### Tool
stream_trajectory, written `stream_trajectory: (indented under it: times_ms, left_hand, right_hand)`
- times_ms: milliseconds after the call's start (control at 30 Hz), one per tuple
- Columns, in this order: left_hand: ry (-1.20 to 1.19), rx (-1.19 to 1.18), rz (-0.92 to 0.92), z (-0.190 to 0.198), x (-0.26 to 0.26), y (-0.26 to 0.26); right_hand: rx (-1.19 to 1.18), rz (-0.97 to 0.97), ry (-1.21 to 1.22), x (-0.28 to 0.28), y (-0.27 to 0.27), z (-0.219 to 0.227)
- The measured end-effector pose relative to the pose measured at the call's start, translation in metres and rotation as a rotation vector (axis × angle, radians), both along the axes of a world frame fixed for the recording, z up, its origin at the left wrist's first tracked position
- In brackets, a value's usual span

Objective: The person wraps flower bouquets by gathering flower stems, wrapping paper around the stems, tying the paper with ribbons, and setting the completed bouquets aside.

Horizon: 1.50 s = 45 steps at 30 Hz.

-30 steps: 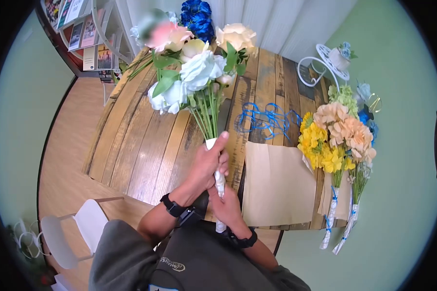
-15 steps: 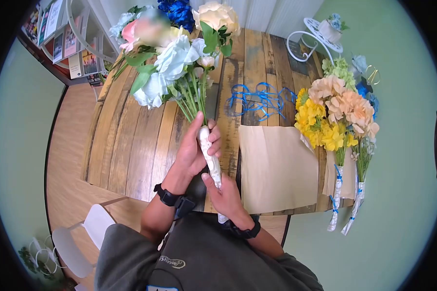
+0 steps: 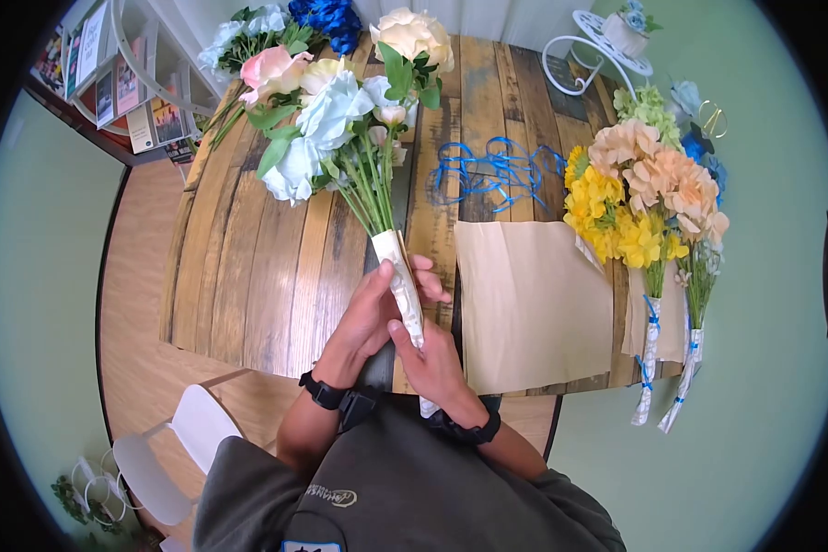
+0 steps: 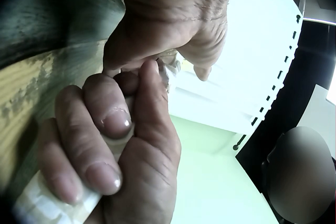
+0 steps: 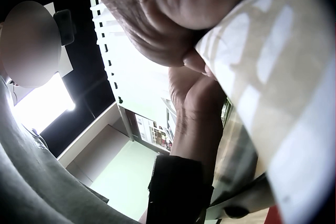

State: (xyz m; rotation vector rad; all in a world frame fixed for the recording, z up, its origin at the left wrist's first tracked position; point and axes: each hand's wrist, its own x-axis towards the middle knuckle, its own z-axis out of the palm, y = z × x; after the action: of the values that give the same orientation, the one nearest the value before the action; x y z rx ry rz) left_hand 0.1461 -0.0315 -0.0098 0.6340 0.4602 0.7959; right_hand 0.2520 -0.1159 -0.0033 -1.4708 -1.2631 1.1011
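Note:
A bouquet of pale blue, pink and cream flowers points up and left, its stems bound in a white patterned wrap. The left hand holds the upper wrap, thumb in front and partly bent fingers beyond it. Lower down, the right hand grips the wrap. In the left wrist view the right hand's fingers curl round the wrap, and the left hand is above. Patterned wrap fills the right side of the right wrist view, beside the right hand.
Tangled blue ribbon and brown paper lie on the wooden table. Yellow and peach bouquets lie at its right edge. More blue flowers are at the back left, a white stand at the back right. White chairs stand lower left.
The bouquet has shifted left and tilted further since a second ago. The left hand's grip has loosened and its fingers have spread; the hands are lower on the wrap.

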Motion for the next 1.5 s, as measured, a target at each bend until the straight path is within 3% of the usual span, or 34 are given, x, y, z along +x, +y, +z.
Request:
stream_trajectory:
  times_ms: [100,200,267,333,367,467,600,800,867,1000,1133,1200,1233,1333,1367,1500]
  left_hand:
    - [-0.067,-0.032,0.037,0.005,0.005,0.002]
    - [0.031,0.035,0.000,0.011,0.009,0.002]
    - [0.192,-0.114,0.043,0.028,0.012,0.000]
    - [0.114,-0.174,0.089,0.028,0.011,0.001]
    - [0.113,-0.132,0.120,0.024,0.011,0.004]
    - [0.128,-0.008,0.207,0.030,0.014,0.007]
    - [0.203,0.066,0.205,0.044,0.022,0.002]
    - [0.262,0.121,0.215,0.049,0.025,0.004]
    - [0.305,0.133,0.227,0.050,0.019,0.006]
    - [0.522,0.185,0.276,0.045,0.009,0.006]
    - [0.655,0.233,0.237,0.061,0.018,-0.002]
    - [0.822,0.394,0.290,0.055,0.023,-0.003]
    - [0.697,0.418,0.299,0.041,0.021,-0.005]
    - [0.644,0.528,0.347,0.039,0.032,-0.014]
    - [0.838,0.520,0.171,0.047,0.024,-0.010]
    - [0.751,0.560,0.179,0.041,0.030,-0.010]
  right_hand:
    - [-0.011,0.016,-0.011,0.002,-0.001,0.004]
    - [0.008,-0.005,-0.004,0.004,-0.006,0.004]
    - [0.155,-0.024,0.073,0.002,-0.006,-0.005]
    - [-0.042,0.067,0.130,0.007,-0.005,0.003]
    - [0.093,0.016,0.172,-0.001,-0.005,-0.017]
    - [0.302,-0.011,0.220,-0.002,0.001,-0.010]
    - [0.183,0.015,0.191,0.004,-0.006,-0.005]
    - [-0.013,0.160,-0.034,0.018,-0.014,0.008]
    - [0.129,0.033,-0.125,0.030,-0.021,0.018]
    - [0.156,-0.132,-0.163,0.055,-0.014,0.054]
    - [0.205,-0.112,-0.290,0.057,0.013,0.061]
    - [0.211,-0.089,-0.308,0.054,0.024,0.064]
    - [0.215,-0.066,-0.301,0.053,0.029,0.065]
    - [0.200,-0.055,-0.306,0.056,0.035,0.072]
    - [0.181,-0.056,-0.322,0.057,0.035,0.074]
    - [0.209,-0.136,-0.358,0.059,0.039,0.073]
